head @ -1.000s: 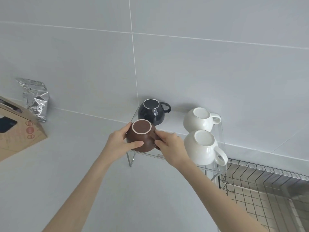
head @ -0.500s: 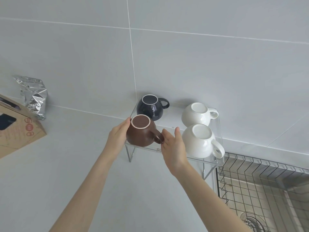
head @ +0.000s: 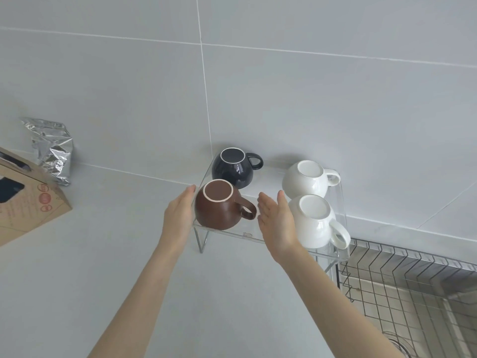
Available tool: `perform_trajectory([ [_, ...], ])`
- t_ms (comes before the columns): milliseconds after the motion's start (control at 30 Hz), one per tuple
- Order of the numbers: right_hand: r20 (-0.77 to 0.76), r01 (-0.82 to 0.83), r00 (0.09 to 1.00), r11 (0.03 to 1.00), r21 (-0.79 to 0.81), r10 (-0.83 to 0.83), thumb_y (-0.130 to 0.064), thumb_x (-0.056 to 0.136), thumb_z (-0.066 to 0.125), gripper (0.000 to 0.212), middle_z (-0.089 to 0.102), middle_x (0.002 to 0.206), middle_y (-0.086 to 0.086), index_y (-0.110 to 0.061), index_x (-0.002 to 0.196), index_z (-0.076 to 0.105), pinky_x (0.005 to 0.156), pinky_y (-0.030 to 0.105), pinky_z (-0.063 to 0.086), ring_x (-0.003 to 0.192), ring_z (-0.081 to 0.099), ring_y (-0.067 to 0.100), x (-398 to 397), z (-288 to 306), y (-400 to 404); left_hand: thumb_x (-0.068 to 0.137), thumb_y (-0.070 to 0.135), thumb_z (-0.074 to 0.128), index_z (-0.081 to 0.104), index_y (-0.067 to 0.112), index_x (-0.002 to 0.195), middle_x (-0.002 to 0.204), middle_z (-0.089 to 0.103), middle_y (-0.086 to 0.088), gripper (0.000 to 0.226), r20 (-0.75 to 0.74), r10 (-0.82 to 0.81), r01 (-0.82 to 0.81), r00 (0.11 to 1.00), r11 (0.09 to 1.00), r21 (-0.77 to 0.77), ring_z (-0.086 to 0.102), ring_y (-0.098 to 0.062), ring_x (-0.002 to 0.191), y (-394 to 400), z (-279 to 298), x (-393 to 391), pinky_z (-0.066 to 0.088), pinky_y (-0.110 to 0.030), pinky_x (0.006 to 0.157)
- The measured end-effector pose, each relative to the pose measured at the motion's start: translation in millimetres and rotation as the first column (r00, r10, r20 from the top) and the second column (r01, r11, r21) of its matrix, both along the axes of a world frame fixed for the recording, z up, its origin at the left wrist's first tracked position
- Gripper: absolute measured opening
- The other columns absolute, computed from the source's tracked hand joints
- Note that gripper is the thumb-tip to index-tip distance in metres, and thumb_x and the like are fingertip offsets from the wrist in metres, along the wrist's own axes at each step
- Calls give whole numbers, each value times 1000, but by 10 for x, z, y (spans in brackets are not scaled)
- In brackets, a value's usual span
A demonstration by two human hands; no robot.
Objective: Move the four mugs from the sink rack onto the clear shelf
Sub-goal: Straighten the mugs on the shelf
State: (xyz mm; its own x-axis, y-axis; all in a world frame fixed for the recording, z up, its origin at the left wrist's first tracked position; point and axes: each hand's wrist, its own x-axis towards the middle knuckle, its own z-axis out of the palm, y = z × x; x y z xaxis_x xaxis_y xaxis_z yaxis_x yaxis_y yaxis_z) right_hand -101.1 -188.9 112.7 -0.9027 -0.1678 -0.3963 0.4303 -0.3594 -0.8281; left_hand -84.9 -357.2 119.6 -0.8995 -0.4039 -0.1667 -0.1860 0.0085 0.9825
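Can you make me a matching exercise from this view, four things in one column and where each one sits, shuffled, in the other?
Things:
1. brown ceramic mug
2. dark navy ceramic mug
3. crumpled silver foil bag
4. wire sink rack

Places:
A. lower right corner
B. back left of the clear shelf
C. against the wall, far left
D. front left of the shelf, between both hands

Pairs: 1-D, 2-B, 3-C, 4-A

Both hands, left hand (head: 178,218) and right hand (head: 277,220), have let go of the brown mug (head: 219,206) and opened beside it.

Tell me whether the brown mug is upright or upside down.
Upside down: the brown mug shows its flat base on top, resting on the clear shelf.
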Motion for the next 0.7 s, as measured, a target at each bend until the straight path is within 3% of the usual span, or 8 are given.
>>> perform_trajectory([
  [67, -21, 56, 998, 996, 76, -54, -45, 96, 18, 59, 33, 153, 4, -11, 140, 38, 120, 32, 17, 143, 27, 14, -169, 50, 56, 72, 55, 46, 61, 26, 97, 111, 58, 4, 40, -11, -25, 25, 1000, 1000, -5, 51, -11, 103, -86, 54, -136, 34, -27, 96],
  [200, -58, 73, 996, 982, 176, -64, -47, 96, 15, 59, 31, 154, 0, -16, 141, 37, 121, 36, 12, 144, 23, 12, -598, 218, -4, 95, 38, 25, 48, 7, 130, 141, 47, -5, 52, 27, -174, 176, 984, 983, -53, 41, -15, 132, -102, 220, -529, 27, -27, 110],
  [367, -79, 6, 997, 961, 277, 17, -53, 94, 8, 62, 18, 158, -10, -23, 146, 23, 118, 33, 3, 147, 8, 13, -935, 323, -124, 94, 45, 21, 51, 11, 129, 141, 49, -9, 57, 101, -254, 263, 962, 960, -94, 45, -20, 130, -4, 195, -867, 31, -29, 108],
  [467, -72, -20, 996, 957, 289, 43, -53, 94, 5, 64, 16, 158, -10, -23, 147, 23, 117, 35, 1, 147, 8, 14, -947, 283, -148, 91, 51, 21, 48, 14, 130, 144, 46, -7, 61, 98, -249, 260, 964, 958, -118, 41, -20, 133, 24, 143, -888, 25, -37, 115],
  [600, -67, -15, 997, 963, 271, 35, -57, 92, 5, 64, 16, 158, -12, -27, 146, 23, 117, 35, 1, 148, 7, 16, -891, 175, -95, 91, 54, 18, 43, 16, 135, 147, 40, -3, 63, 95, -268, 276, 959, 957, -90, 31, -20, 139, 26, 110, -922, 18, -34, 117],
  [700, -44, -30, 998, 972, 233, 41, -60, 91, 6, 65, 15, 158, -13, -29, 146, 23, 117, 37, 0, 148, 8, 15, -837, 114, -58, 92, 52, 17, 48, 16, 131, 145, 43, -5, 61, 81, -260, 266, 962, 961, -70, 34, -22, 137, 18, 137, -976, 20, -31, 115],
])
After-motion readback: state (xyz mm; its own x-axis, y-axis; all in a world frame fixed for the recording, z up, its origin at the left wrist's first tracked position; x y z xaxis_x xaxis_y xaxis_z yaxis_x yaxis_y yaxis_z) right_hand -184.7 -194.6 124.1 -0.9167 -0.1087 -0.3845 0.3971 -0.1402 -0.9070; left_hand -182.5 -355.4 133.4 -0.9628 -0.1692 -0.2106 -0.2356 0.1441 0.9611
